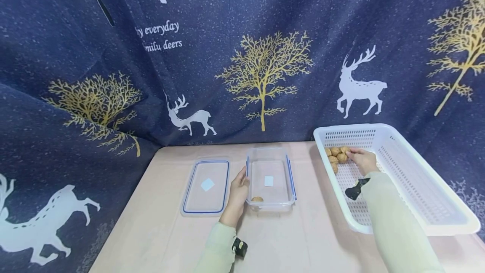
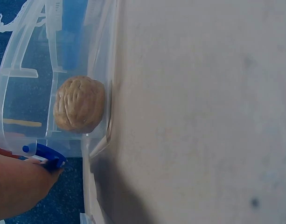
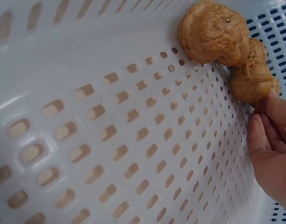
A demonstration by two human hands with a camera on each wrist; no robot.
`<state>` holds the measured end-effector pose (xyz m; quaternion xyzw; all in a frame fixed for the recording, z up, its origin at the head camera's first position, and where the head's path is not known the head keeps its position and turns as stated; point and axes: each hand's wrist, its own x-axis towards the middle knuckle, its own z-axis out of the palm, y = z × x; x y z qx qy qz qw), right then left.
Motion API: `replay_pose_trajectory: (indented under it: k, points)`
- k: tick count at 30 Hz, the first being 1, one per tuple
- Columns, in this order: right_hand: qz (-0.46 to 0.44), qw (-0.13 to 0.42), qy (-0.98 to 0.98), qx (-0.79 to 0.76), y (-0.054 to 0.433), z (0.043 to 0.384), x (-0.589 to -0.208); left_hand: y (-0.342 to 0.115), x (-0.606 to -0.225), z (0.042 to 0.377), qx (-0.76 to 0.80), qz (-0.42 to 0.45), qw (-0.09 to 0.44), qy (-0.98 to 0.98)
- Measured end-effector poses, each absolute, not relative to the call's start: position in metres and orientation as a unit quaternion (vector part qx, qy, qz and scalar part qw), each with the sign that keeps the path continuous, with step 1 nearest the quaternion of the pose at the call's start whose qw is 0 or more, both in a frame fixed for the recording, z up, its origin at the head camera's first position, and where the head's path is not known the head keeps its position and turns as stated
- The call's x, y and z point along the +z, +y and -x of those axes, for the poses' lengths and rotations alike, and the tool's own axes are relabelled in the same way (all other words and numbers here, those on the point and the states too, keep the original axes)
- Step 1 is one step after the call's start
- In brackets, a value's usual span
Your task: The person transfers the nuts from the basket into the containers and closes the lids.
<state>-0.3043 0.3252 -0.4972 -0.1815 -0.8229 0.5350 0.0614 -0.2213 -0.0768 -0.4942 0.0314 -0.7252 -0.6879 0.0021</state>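
Note:
A clear plastic food container (image 1: 270, 199) with blue-edged side clips stands lidless on the table, a single walnut (image 1: 257, 199) in its near left corner. My left hand (image 1: 238, 191) grips its left side; in the left wrist view the fingers (image 2: 26, 179) are at a blue-edged clip (image 2: 49, 154). On the right, my right hand (image 1: 364, 161) reaches into a white perforated basket (image 1: 428, 180). Its thumb and fingers pinch a walnut at the edge of a cluster of walnuts (image 1: 333, 159). Larger in the right wrist view, some walnuts (image 3: 212, 32) lie against the basket wall.
Left of the container, a clear lid (image 1: 206, 186) with a blue seal lies flat on the pale pink tabletop (image 1: 280, 239). A dark blue cloth (image 1: 242, 12) printed with deer and trees hangs behind the table. Each wrist wears a black strap device.

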Motion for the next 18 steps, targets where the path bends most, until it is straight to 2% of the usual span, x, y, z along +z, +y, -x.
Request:
replay_pose_trajectory:
  k: [10, 18]
  points:
    - [0.177, 0.044, -0.821, 0.541, 0.333, 0.301, -0.491, -0.076, -0.494, 0.221, -0.684, -0.032, 0.003, -0.729]
    - [0.183, 0.051, -0.812, 0.552, 0.335, 0.299, -0.478, -0.076, -0.497, 0.223, -0.685, -0.038, 0.004, -0.727]
